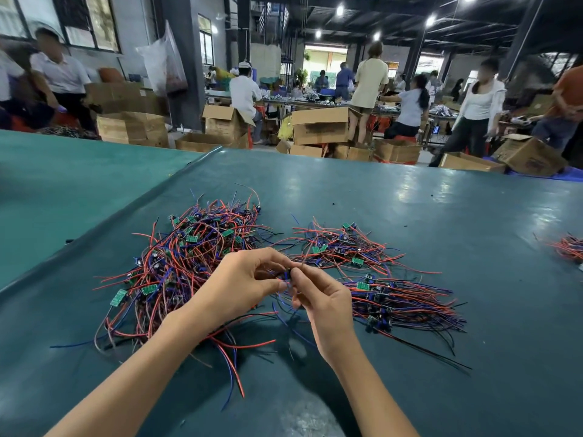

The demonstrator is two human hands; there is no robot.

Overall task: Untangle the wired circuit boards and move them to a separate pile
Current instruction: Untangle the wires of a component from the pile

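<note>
A big tangled heap (186, 263) of small green circuit boards with red, blue and black wires lies left of centre on the dark teal table (441, 216). A looser heap (340, 247) lies behind my hands. To the right sits a neater pile (407, 305) with its wires lined up. My left hand (239, 285) and my right hand (325, 305) meet above the table between the heaps, both pinching one wired circuit board (286, 275), mostly hidden by my fingers. Its wires trail down toward me.
A further small bundle of wires (571, 247) lies at the table's right edge. A raised seam (126, 222) runs diagonally across the table cover on the left. Beyond the table stand cardboard boxes (320, 124) and several people at other benches.
</note>
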